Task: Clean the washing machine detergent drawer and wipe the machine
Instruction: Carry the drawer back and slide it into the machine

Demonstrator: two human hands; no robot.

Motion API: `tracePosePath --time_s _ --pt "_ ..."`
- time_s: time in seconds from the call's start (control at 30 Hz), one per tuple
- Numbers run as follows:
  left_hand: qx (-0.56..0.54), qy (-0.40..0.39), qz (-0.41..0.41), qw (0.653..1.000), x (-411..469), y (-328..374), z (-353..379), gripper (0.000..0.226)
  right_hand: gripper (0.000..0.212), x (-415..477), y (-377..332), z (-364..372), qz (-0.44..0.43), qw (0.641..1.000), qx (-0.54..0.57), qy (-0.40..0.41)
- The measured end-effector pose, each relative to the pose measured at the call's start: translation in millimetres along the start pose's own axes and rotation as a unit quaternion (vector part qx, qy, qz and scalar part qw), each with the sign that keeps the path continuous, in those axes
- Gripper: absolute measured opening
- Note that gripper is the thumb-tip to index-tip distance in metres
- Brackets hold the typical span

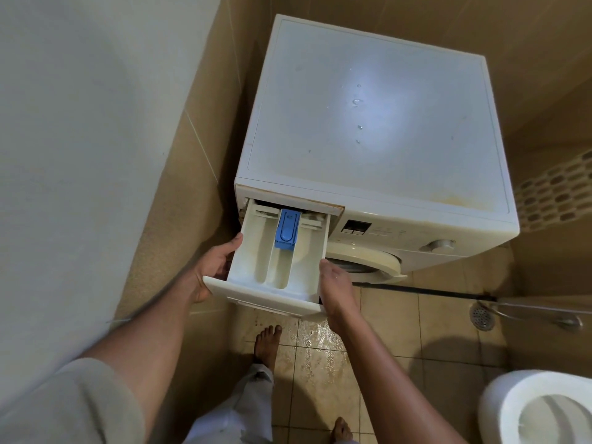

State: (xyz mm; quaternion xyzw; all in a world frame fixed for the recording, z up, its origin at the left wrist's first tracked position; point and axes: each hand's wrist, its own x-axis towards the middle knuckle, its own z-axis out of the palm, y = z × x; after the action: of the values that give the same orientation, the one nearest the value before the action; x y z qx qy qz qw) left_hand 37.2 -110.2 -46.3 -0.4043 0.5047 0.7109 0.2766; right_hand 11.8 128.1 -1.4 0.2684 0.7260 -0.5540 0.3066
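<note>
A white front-loading washing machine (368,123) stands in a tiled corner, its top wet with a few drops. Its white detergent drawer (253,267) is pulled far out of its slot at the upper left of the front panel. A blue insert (287,229) sits in the drawer's middle compartment near the back. My left hand (211,267) grips the drawer's left side and front corner. My right hand (336,286) holds the drawer's right wall near the front.
A grey wall (80,155) rises close on the left. The tiled floor (320,357) below the drawer is wet, with my bare feet on it. A toilet (541,408) sits at the lower right, and a floor drain (482,315) and hose lie to the right.
</note>
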Motion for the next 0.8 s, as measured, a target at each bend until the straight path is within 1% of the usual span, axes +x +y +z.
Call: tracePosePath --time_s 0.07,0.13,0.23,0.3,0.33,0.4,0.5,0.6,0.7,0.8 --pt "-0.006 -0.004 -0.004 1.0 1 -1 1 0.054 0.037 1 2 -1 -0.001 1.0 0.011 -0.004" --pt "-0.002 -0.011 -0.008 1.0 4 -4 0 0.057 0.036 4 4 -3 -0.004 1.0 0.016 0.001" --pt "0.004 -0.011 -0.011 1.0 7 -6 1 0.061 0.03 5 5 -4 -0.001 1.0 -0.007 0.0" --pt "0.009 -0.007 -0.01 1.0 8 -5 1 0.062 0.039 5 7 -3 -0.001 1.0 -0.02 -0.006" --pt "0.012 -0.006 -0.008 1.0 8 -5 0 0.062 0.04 5 7 -3 -0.003 1.0 -0.017 -0.006" --pt "0.012 -0.009 -0.005 1.0 8 -3 0 0.06 0.037 5 7 -3 -0.01 1.0 -0.029 -0.004" --pt "0.004 -0.01 -0.003 1.0 8 -4 -1 0.06 0.039 7 5 -5 -0.023 0.998 -0.053 0.003" --pt "-0.011 -0.011 -0.008 1.0 10 -9 -4 0.062 0.04 10 6 -6 -0.024 0.998 -0.056 0.004" --pt "-0.005 -0.008 -0.007 1.0 10 -9 -1 0.059 0.037 15 10 -7 -0.019 0.999 -0.045 -0.013" --pt "-0.007 -0.002 -0.004 1.0 8 -8 1 0.057 0.035 16 11 -7 -0.025 0.999 -0.047 -0.008"
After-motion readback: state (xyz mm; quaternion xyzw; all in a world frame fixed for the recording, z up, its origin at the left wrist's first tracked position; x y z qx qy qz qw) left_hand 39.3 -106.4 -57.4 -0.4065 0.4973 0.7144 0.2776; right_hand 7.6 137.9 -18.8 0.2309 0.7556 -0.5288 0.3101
